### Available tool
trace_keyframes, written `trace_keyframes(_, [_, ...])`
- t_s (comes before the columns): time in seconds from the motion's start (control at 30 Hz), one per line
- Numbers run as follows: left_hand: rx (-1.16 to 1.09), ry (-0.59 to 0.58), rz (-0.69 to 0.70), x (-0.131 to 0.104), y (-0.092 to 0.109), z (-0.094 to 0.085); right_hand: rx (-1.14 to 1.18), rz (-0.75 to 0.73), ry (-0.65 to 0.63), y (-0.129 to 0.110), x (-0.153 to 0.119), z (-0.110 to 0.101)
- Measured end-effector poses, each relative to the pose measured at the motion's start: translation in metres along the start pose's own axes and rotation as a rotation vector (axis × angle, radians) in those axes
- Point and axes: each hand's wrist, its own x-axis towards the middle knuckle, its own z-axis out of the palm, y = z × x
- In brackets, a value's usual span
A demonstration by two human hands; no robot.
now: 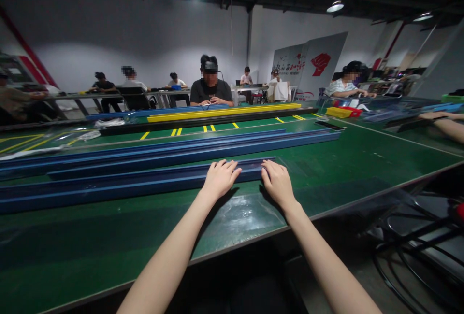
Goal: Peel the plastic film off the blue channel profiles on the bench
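A long blue channel strip (145,182) lies nearest to me on the green table, running from the left edge of the view to just past the middle. Over its front rim curl the fingers of my left hand (220,178), with the thumb along the near side. At the strip's right end, my right hand (278,181) has its fingers bent round the tip. A short stretch of blue shows between my hands. What the undersides of my fingers touch is hidden.
Behind it lie more blue strips (203,153), a yellow strip (224,112) and a black strip (203,123). A phone (328,125), a yellow tray (339,112) and crumpled plastic (108,122) are farther off. The table edge (246,246) is close. People sit around.
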Motion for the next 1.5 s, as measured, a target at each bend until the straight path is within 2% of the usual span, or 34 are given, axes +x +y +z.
trace_keyframes(0.2, [0.016, 0.018, -0.061, 0.001, -0.002, -0.009, -0.045, 0.136, 0.109, 0.004, 0.000, -0.003])
trace_keyframes(0.4, [0.089, 0.057, -0.185, 0.001, -0.004, -0.013, -0.058, 0.176, 0.106, 0.002, 0.000, -0.005])
trace_keyframes(0.57, [0.121, 0.112, -0.176, -0.001, -0.004, -0.008, -0.021, 0.077, 0.038, -0.001, 0.000, -0.005])
trace_keyframes(0.7, [0.080, 0.168, -0.091, -0.001, -0.003, -0.001, 0.070, -0.101, -0.061, -0.006, -0.001, -0.006])
trace_keyframes(0.83, [0.031, 0.124, -0.019, 0.000, -0.001, 0.005, 0.134, -0.185, -0.110, -0.009, -0.001, -0.007])
trace_keyframes(0.97, [0.021, 0.036, -0.010, 0.000, -0.001, 0.007, 0.161, -0.168, -0.095, -0.007, -0.001, -0.005])
trace_keyframes(1.1, [0.016, 0.001, -0.044, 0.001, -0.002, 0.005, 0.142, -0.102, -0.037, -0.004, 0.000, -0.005])
trace_keyframes(1.3, [0.057, 0.029, -0.102, 0.003, -0.004, -0.006, 0.076, 0.076, 0.118, 0.001, 0.000, -0.005])
trace_keyframes(1.5, [0.121, 0.068, -0.233, 0.002, -0.007, -0.010, 0.063, 0.085, 0.130, 0.003, -0.001, -0.002])
